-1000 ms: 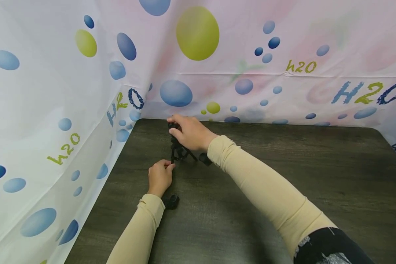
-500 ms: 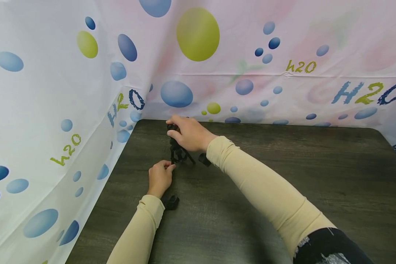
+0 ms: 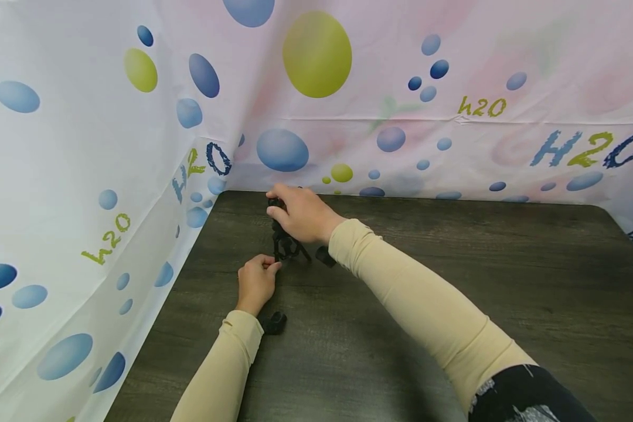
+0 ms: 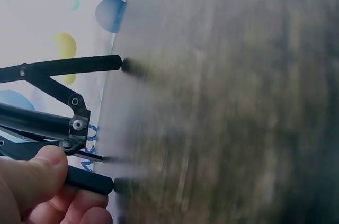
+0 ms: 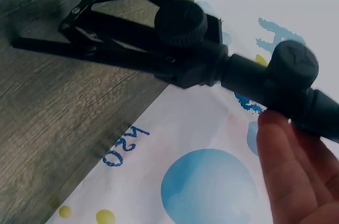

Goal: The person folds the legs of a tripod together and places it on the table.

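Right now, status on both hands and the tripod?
Left hand pinches a tripod leg. Right hand grips the tripod top, feet on the table. Nothing in the way.

A person seen from their own viewpoint, with two bare hands, the left hand [image 3: 255, 282] and the right hand [image 3: 302, 212]. Both arms wear snug, beige, long sleeves [image 3: 427, 305] ending at the wrists, the fabric smooth with faint creases. At the right upper arm, a black garment with pale grey patterning [image 3: 527, 395] overlaps the sleeve
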Motion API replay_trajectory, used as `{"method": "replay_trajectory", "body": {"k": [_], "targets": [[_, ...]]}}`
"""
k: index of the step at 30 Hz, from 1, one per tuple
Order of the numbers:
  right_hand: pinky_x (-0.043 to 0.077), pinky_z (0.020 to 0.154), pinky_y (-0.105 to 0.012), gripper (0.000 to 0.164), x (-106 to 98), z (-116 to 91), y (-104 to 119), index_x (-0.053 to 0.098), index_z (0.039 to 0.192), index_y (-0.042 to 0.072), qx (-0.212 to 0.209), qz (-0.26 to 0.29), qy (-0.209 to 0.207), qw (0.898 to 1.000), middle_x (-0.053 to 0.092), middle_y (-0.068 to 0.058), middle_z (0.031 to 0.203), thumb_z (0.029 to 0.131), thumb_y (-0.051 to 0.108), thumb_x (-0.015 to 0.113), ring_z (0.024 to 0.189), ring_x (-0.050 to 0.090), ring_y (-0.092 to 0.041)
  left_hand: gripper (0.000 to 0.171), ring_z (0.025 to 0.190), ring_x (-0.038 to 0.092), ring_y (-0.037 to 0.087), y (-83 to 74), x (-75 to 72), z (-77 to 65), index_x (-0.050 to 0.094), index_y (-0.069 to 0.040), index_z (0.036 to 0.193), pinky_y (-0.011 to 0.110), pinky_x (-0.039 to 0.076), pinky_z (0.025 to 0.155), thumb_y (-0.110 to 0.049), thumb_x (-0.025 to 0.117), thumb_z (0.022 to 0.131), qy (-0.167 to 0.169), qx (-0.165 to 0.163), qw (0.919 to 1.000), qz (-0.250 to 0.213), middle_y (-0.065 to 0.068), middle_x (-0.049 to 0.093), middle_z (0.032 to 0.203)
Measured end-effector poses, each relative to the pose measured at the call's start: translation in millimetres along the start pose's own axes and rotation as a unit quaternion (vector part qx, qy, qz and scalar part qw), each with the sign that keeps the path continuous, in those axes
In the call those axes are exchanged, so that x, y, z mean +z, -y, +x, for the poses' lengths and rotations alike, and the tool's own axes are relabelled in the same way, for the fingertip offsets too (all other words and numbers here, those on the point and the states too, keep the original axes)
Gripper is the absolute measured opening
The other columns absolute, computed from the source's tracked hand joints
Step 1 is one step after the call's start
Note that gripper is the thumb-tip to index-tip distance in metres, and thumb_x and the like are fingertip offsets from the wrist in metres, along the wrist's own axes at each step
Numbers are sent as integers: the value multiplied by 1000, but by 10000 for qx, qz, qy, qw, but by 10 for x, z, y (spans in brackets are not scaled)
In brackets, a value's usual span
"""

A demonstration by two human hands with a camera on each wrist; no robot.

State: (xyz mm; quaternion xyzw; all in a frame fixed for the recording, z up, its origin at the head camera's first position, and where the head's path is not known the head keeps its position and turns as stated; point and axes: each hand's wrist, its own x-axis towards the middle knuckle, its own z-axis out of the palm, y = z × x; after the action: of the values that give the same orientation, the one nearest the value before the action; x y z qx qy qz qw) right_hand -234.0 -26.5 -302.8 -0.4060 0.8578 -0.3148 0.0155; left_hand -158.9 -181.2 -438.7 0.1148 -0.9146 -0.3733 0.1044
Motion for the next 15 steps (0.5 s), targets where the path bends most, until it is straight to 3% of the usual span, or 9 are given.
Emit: {"method": "replay_trajectory", "body": {"k": [6,15], "targets": [[45,93,-37,30,14,5,34,52,132,3,63,-151,-145,9998,59,-12,137,109,19,44,90,61,-19,11,77,66,28,-20,-2,4,74,-1,94,45,53,70,-12,74,92,-21,20,10000,15,11,72,85],[46,91,-37,28,10,29,88,55,129,2,147,-317,-298,9989,62,-13,130,108,17,42,83,60,-20,12,82,67,30,-64,-22,15,73,0,95,46,53,75,-11,73,92,-7,4,10000,11,13,72,88]]}}
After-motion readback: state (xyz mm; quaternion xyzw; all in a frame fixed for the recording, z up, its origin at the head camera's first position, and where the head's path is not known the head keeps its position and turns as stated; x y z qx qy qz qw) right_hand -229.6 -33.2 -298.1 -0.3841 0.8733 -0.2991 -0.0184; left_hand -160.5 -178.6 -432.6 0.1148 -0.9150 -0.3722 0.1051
